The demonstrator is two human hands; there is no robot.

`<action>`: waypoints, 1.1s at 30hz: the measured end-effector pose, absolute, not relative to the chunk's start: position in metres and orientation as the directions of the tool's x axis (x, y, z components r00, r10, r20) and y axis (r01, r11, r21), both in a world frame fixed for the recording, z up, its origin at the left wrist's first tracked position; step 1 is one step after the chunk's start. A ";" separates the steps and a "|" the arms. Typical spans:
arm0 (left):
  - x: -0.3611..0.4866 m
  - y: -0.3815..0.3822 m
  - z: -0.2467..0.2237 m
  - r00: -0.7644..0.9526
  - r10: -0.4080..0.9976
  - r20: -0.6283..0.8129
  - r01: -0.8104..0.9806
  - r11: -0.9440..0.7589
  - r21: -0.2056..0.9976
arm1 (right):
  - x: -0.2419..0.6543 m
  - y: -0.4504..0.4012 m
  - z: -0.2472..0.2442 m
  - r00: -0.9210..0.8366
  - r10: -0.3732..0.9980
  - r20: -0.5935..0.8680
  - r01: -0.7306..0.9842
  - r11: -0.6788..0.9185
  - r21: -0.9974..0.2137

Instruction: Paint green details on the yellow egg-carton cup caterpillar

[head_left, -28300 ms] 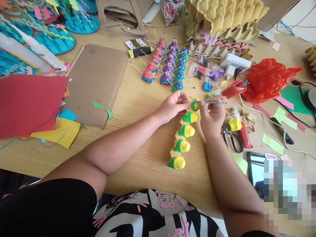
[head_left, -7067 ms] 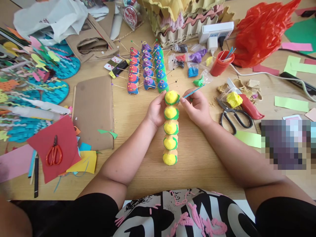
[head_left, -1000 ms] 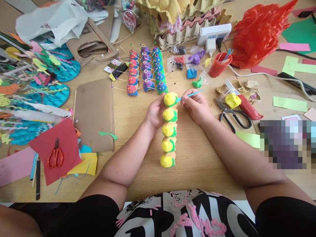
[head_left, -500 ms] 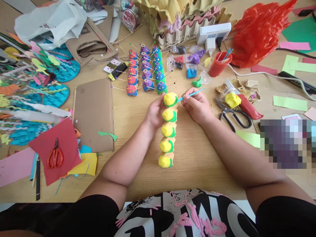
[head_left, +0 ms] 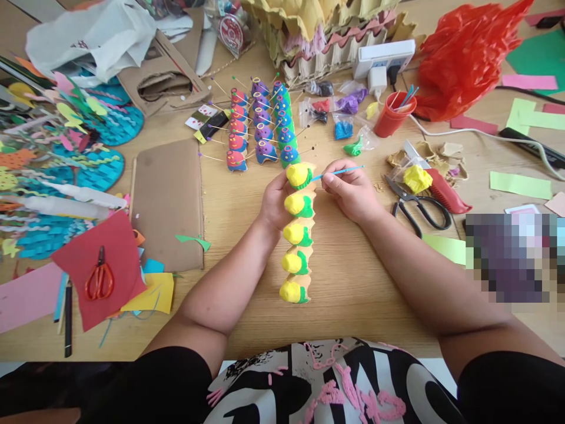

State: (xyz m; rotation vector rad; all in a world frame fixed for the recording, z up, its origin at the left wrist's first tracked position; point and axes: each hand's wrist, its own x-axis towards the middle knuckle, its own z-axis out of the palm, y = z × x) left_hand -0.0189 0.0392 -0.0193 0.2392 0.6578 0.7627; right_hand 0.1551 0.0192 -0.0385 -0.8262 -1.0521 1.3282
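My left hand (head_left: pixel 274 201) is closed around the far end of an egg-carton strip (head_left: pixel 310 250), partly hidden behind it. The strip points toward me, its several bumps covered in yellow clay (head_left: pixel 293 234) with green clay along their right sides. Between the fingertips of my right hand (head_left: pixel 351 187) is a thin blue stick (head_left: pixel 342 171); its left tip meets the green edge of the farthest bump. Just beyond my hands stand finished-looking strips with pins: a red one (head_left: pixel 238 126), a purple one (head_left: pixel 263 126) and a blue-green one (head_left: pixel 286 123).
Scissors (head_left: pixel 417 206), a red-handled knife (head_left: pixel 445 188) and a yellow clay lump (head_left: pixel 417 178) lie to the right. Behind them stands a red cup (head_left: pixel 394 115) of sticks, near a power strip (head_left: pixel 384 58). Cardboard (head_left: pixel 166 206) and red scissors (head_left: pixel 99 280) are on the left.
The strip has shifted slightly left and turned, showing more of its green right side. My right hand has lowered a little, and the blue stick lies flatter.
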 end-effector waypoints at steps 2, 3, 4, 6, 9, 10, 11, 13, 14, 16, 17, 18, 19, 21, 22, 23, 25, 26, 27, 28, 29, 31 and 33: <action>-0.018 0.039 -0.020 0.536 0.712 -0.454 -0.564 0.702 0.435 | 0.155 0.019 -0.039 -0.058 0.990 0.128 -0.362 0.099 -0.927; -0.018 0.038 -0.020 0.536 0.719 -0.443 -0.569 0.695 0.439 | 0.155 0.019 -0.038 -0.062 0.990 0.128 -0.373 0.096 -0.923; -0.018 0.038 -0.021 0.539 0.725 -0.428 -0.576 0.688 0.441 | 0.154 0.019 -0.038 -0.066 0.990 0.127 -0.386 0.092 -0.918; -0.018 0.037 -0.022 0.557 0.734 -0.389 -0.590 0.679 0.437 | 0.154 0.018 -0.037 -0.073 0.990 0.117 -0.402 0.079 -0.912; -0.020 0.036 -0.022 0.568 0.733 -0.375 -0.593 0.680 0.432 | 0.153 0.018 -0.036 -0.069 0.992 0.103 -0.393 0.068 -0.917; -0.020 0.036 -0.023 0.563 0.730 -0.388 -0.589 0.683 0.431 | 0.153 0.018 -0.036 -0.063 0.993 0.103 -0.387 0.071 -0.919; -0.021 0.036 -0.022 0.558 0.726 -0.402 -0.585 0.688 0.430 | 0.153 0.018 -0.036 -0.057 0.993 0.105 -0.381 0.076 -0.921; -0.021 0.036 -0.022 0.554 0.720 -0.418 -0.582 0.694 0.423 | 0.152 0.018 -0.035 -0.044 0.993 0.107 -0.374 0.083 -0.924; -0.021 0.036 -0.022 0.559 0.716 -0.418 -0.581 0.698 0.418 | 0.152 0.018 -0.035 -0.040 0.994 0.103 -0.373 0.080 -0.924; -0.020 0.036 -0.021 0.567 0.707 -0.423 -0.576 0.707 0.410 | 0.152 0.018 -0.035 -0.037 0.995 0.089 -0.373 0.069 -0.925; -0.020 0.036 -0.021 0.564 0.703 -0.432 -0.572 0.711 0.410 | 0.152 0.018 -0.035 -0.037 0.996 0.082 -0.374 0.063 -0.925; -0.019 0.035 -0.020 0.560 0.699 -0.444 -0.567 0.714 0.410 | 0.152 0.018 -0.035 -0.037 0.996 0.077 -0.376 0.058 -0.925; -0.019 0.035 -0.020 0.557 0.696 -0.454 -0.562 0.718 0.411 | 0.152 0.018 -0.035 -0.037 0.997 0.073 -0.378 0.054 -0.924; -0.018 0.035 -0.020 0.555 0.697 -0.455 -0.561 0.717 0.414 | 0.152 0.018 -0.036 -0.038 0.997 0.069 -0.385 0.049 -0.921; -0.018 0.035 -0.020 0.558 0.699 -0.448 -0.563 0.715 0.414 | 0.152 0.019 -0.037 -0.038 0.997 0.066 -0.389 0.046 -0.920; -0.018 0.035 -0.020 0.562 0.700 -0.440 -0.565 0.714 0.414 | 0.152 0.019 -0.037 -0.040 0.997 0.062 -0.391 0.042 -0.919; -0.018 0.035 -0.020 0.570 0.702 -0.428 -0.565 0.712 0.416 | 0.153 0.019 -0.037 -0.047 0.997 0.053 -0.392 0.031 -0.920; -0.019 0.035 -0.021 0.573 0.703 -0.422 -0.564 0.712 0.420 | 0.153 0.019 -0.036 -0.052 0.997 0.048 -0.392 0.024 -0.919; -0.019 0.035 -0.021 0.575 0.704 -0.417 -0.562 0.710 0.424 | 0.153 0.019 -0.036 -0.057 0.997 0.044 -0.396 0.018 -0.918; -0.019 0.035 -0.021 0.575 0.707 -0.412 -0.562 0.707 0.429 | 0.153 0.018 -0.035 -0.063 0.997 0.043 -0.403 0.014 -0.915; -0.019 0.035 -0.021 0.573 0.711 -0.408 -0.563 0.703 0.434 | 0.153 0.018 -0.035 -0.070 0.997 0.045 -0.414 0.012 -0.910; -0.019 0.036 -0.021 0.566 0.715 -0.411 -0.565 0.699 0.438 | 0.152 0.018 -0.034 -0.081 0.995 0.054 -0.438 0.013 -0.899; -0.018 0.035 -0.020 0.561 0.712 -0.422 -0.564 0.702 0.434 | 0.152 0.018 -0.034 -0.089 0.994 0.066 -0.454 0.019 -0.891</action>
